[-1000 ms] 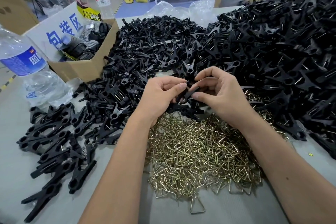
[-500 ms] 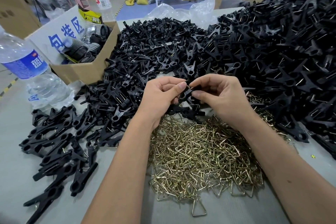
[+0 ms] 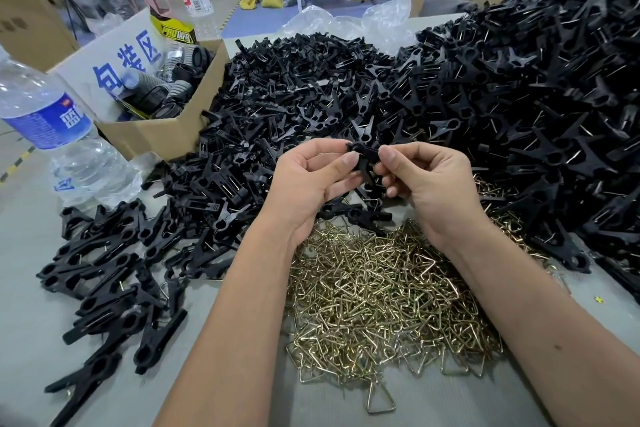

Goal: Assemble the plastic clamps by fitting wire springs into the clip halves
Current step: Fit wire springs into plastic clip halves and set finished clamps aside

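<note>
Hands meet above the spring heap, which serves as landmark for all positions below; the left hand and the right hand each pinch one end of a black clip between thumb and fingertips, so both grips are clenched on that one part. The clip hangs clear of the table, just beyond the far edge of the spring heap; whether a wire spring is already seated in it cannot be told, since the fingers cover the joint.

Loose clip halves lie in a broad pile beyond the spring heap; a taller mound of black clips rises beyond and to the right of it; a row of finished clamps lies to the left of it; a water bottle and a cardboard box stand further left and beyond.

Judged risks from this position:
- the halves may slip out of alignment under thumb pressure; cause: a small pinch area on smooth plastic;
- a spring under tension may snap free and fly into the piles; cause: incomplete seating in its groove;
- a dropped part may be lost among identical black pieces directly below; cause: a slackened pinch while shifting hold.
</note>
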Tool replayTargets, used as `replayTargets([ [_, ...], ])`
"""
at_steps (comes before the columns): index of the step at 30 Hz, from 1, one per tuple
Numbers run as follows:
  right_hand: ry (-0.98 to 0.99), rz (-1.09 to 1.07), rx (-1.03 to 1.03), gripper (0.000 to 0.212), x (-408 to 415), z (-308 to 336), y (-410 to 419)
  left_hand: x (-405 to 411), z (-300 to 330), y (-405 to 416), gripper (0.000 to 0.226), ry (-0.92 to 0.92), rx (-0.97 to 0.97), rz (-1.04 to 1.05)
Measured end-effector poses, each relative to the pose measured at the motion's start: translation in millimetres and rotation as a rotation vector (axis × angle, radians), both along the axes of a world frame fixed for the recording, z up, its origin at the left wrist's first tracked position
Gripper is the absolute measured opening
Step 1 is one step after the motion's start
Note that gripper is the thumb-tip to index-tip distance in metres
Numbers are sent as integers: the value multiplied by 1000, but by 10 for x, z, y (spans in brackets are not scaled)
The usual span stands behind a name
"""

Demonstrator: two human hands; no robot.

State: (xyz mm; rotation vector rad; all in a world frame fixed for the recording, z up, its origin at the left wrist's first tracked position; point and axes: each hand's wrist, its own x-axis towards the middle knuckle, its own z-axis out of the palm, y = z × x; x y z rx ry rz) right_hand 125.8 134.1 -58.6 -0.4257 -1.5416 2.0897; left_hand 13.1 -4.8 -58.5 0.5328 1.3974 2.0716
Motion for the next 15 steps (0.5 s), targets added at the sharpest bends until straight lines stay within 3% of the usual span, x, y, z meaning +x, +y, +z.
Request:
replayTargets([
  [15,-9,13,-85,15,-13,25,-39,-1,-27,2,30,-9,31,-24],
])
